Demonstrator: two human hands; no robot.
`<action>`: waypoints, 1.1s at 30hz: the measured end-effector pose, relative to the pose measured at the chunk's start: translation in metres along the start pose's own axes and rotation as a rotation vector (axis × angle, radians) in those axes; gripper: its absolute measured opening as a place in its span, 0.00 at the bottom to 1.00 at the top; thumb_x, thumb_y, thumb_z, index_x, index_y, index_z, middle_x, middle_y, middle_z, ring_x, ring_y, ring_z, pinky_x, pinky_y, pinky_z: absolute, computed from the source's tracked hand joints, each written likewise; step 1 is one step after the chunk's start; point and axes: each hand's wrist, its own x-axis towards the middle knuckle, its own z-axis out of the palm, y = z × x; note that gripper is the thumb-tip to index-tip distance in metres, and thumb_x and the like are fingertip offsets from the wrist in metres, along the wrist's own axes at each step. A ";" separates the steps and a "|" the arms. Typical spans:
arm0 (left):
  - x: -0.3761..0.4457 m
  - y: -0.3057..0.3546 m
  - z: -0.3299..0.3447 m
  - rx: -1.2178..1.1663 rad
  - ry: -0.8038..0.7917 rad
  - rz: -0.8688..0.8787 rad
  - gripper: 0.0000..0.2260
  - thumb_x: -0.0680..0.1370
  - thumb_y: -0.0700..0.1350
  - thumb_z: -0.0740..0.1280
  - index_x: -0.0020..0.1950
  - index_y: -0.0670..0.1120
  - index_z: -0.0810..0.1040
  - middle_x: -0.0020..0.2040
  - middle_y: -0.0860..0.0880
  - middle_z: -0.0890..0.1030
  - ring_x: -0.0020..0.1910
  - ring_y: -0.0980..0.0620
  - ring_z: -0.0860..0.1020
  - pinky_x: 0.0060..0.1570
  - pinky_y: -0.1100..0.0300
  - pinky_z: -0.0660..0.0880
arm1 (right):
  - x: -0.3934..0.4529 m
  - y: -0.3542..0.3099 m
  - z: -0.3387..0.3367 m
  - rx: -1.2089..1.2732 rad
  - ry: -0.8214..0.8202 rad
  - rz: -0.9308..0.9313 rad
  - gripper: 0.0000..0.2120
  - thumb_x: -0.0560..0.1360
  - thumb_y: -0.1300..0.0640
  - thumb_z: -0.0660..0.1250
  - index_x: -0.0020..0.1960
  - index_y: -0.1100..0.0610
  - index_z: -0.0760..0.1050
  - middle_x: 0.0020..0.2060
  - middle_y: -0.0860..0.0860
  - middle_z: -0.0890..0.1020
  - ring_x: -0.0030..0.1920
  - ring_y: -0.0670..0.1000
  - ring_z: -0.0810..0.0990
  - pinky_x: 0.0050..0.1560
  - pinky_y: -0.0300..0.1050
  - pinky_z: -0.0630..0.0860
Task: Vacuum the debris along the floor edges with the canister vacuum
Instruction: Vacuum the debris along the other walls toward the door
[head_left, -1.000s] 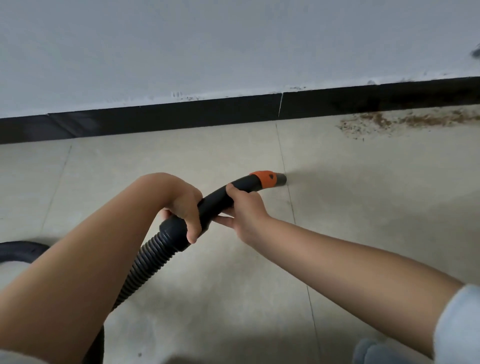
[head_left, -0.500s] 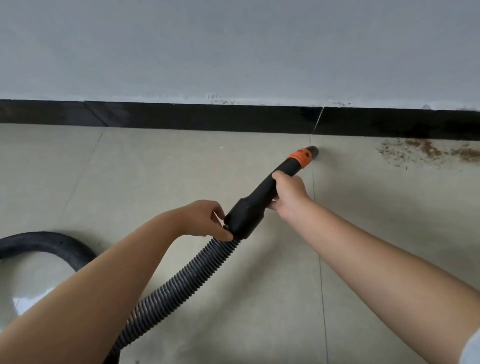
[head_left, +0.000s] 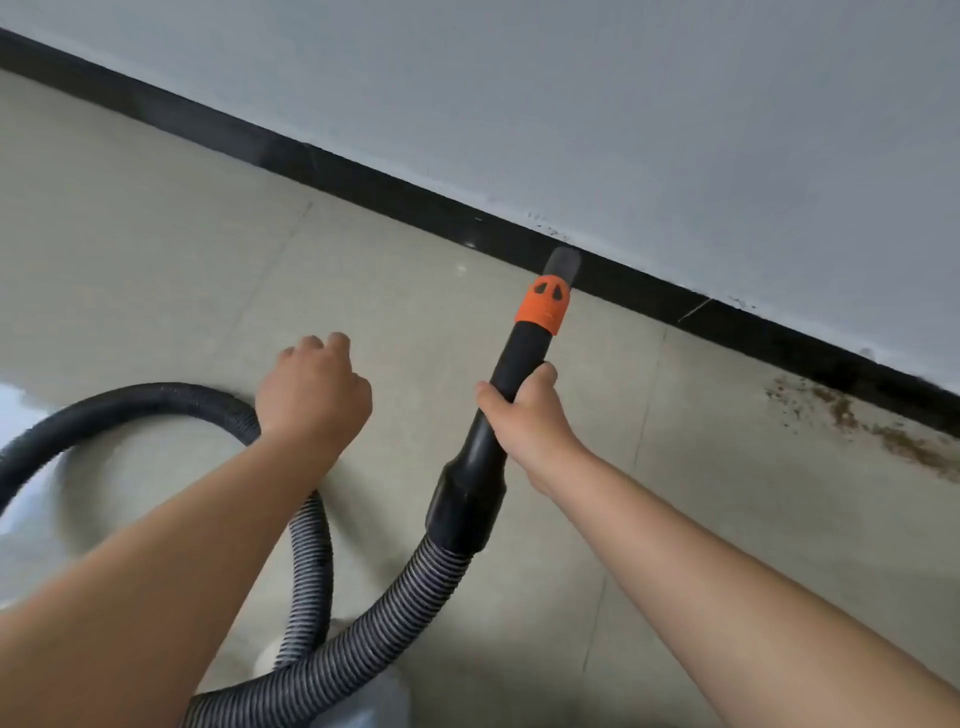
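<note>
Fingers and thumb of the right hand (head_left: 524, 415) wrap around the black vacuum wand (head_left: 511, 364), gripping it just below its orange collar (head_left: 543, 306), with the grey nozzle tip (head_left: 562, 265) pointing up toward the black baseboard (head_left: 363, 174). The left hand (head_left: 311, 395) hovers free to the left of the wand, fingers loosely curled and holding nothing, above a bend of the ribbed hose (head_left: 311, 561). That hose runs down from the wand's wide black cuff (head_left: 465, 512), curves toward the bottom edge of the view, and loops round in a broad arc on the left. Beige floor tiles (head_left: 156, 234) with thin grout lines stretch to the baseboard, which crosses the view on a slant, and a pale grey-white wall (head_left: 675, 130) rises above it with small dark scuffs along its lower edge. Brown debris (head_left: 852, 421) lies scattered on the floor against the baseboard at far right, well apart from the nozzle tip.
</note>
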 end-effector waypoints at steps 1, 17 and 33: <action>-0.007 -0.007 -0.021 -0.012 0.009 -0.025 0.14 0.78 0.41 0.58 0.63 0.40 0.70 0.59 0.40 0.73 0.60 0.41 0.69 0.45 0.53 0.66 | -0.012 -0.021 0.002 -0.058 -0.026 -0.046 0.15 0.79 0.57 0.61 0.57 0.58 0.55 0.38 0.46 0.68 0.37 0.44 0.71 0.44 0.42 0.69; -0.231 -0.168 -0.338 -0.255 0.281 -0.546 0.15 0.79 0.44 0.59 0.65 0.43 0.70 0.62 0.45 0.73 0.61 0.45 0.69 0.51 0.55 0.68 | -0.285 -0.295 0.078 -0.736 -0.576 -0.623 0.24 0.76 0.57 0.65 0.65 0.59 0.56 0.48 0.52 0.72 0.45 0.54 0.75 0.45 0.46 0.72; -0.409 -0.359 -0.370 -0.363 0.350 -0.807 0.13 0.75 0.40 0.64 0.59 0.38 0.75 0.57 0.41 0.76 0.58 0.40 0.72 0.51 0.48 0.71 | -0.431 -0.338 0.256 -0.057 -0.516 -0.184 0.16 0.76 0.60 0.65 0.57 0.57 0.60 0.42 0.49 0.73 0.45 0.49 0.76 0.50 0.51 0.76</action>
